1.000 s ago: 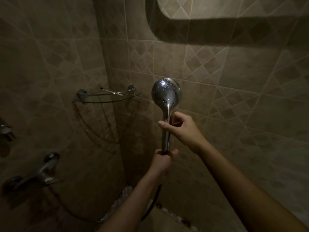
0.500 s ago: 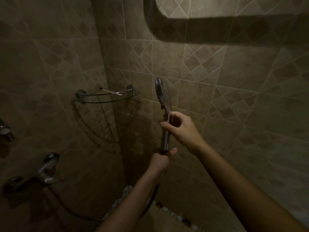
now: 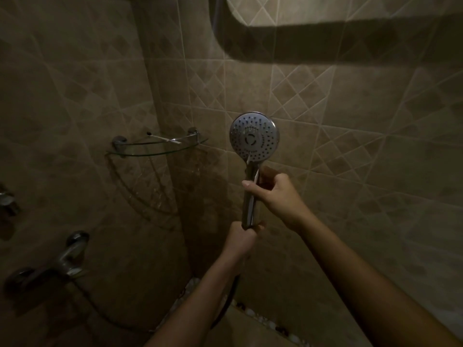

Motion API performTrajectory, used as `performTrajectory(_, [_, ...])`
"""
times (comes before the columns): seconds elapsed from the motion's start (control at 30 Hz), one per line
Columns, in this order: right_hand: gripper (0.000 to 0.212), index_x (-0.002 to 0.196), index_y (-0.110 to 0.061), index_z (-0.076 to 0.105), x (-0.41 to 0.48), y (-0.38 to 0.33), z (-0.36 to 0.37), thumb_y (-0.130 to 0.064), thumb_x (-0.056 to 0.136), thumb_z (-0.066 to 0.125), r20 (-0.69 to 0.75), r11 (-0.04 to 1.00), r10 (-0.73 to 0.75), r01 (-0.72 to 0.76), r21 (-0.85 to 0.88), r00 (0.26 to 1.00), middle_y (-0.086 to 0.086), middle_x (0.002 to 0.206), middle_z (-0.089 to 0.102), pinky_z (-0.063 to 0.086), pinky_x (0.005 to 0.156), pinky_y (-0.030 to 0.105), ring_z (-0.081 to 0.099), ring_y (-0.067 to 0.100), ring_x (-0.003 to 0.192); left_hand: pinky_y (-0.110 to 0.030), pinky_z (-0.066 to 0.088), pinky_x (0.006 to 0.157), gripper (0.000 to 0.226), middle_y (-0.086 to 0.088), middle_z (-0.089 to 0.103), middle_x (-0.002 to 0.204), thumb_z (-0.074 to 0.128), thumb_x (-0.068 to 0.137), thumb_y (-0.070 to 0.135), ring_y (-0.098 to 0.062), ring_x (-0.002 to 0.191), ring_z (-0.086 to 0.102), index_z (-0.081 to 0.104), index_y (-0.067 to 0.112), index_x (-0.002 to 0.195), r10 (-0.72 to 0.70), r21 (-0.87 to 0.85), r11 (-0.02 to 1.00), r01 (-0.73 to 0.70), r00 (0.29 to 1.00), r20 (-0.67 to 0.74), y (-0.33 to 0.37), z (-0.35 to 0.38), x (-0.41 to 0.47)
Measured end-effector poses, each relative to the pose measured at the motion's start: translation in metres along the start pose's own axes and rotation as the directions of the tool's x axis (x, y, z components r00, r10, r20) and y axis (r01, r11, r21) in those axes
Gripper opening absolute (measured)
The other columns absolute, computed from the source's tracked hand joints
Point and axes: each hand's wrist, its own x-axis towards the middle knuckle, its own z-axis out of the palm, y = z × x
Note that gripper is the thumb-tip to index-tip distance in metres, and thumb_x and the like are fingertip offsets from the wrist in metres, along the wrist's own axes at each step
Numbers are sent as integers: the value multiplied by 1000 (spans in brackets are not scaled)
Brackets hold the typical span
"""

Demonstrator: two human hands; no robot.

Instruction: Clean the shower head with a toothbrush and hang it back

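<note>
The chrome shower head [image 3: 254, 136] stands upright at the centre, its round nozzle face turned toward me. My left hand [image 3: 241, 237] is closed around the bottom of its handle, where the dark hose [image 3: 226, 304] drops away. My right hand [image 3: 275, 194] wraps the upper handle, thumb across the front. It pins a thin white toothbrush [image 3: 253, 169] against the handle. The brush tip reaches the lower rim of the nozzle face.
A glass corner shelf [image 3: 160, 147] on the left holds a thin white stick with a dark tip. The chrome mixer tap [image 3: 67, 259] sits low on the left wall. Tiled walls close in on both sides, and pebbled floor shows below.
The shower head has turned about its handle, from showing its chrome back, through edge-on, to facing me with its nozzles. Both hands stayed roughly where they were.
</note>
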Motion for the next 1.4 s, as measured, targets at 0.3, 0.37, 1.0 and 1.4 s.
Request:
performTrajectory(0.3, [24,108,-14,64,1,-3,-4,-18,87,74,22,1000,-4,4,-21,1000,8,104,71,59,88,48,71,21,96,-27,48,65,14,2,59,81,62,96,21,-10,70,57,50,28,93,10,-2,1000,-10,999,46,-4,0,0])
performTrajectory(0.37, [22,112,-17,64,-1,-2,-3,-16,91,69,68,1000,-5,3,26,998,6,109,71,58,93,45,70,17,102,-25,45,63,20,5,53,79,59,98,17,-8,68,52,47,30,107,47,3,999,-47,998,50,-5,1,0])
performTrajectory(1.0, [30,125,-16,60,4,-4,-4,-16,95,64,143,986,33,-55,155,989,1,124,70,52,99,34,66,10,114,-41,56,80,17,-15,73,97,65,92,29,-34,91,71,64,15,101,70,45,996,-71,997,20,-1,-3,3])
performTrajectory(1.4, [29,102,-12,66,16,1,0,-32,84,75,-21,997,-40,38,-68,999,16,99,70,58,87,48,70,27,92,-38,48,76,17,0,60,78,65,95,28,-21,82,59,54,24,83,86,-39,996,-86,996,18,0,-5,17])
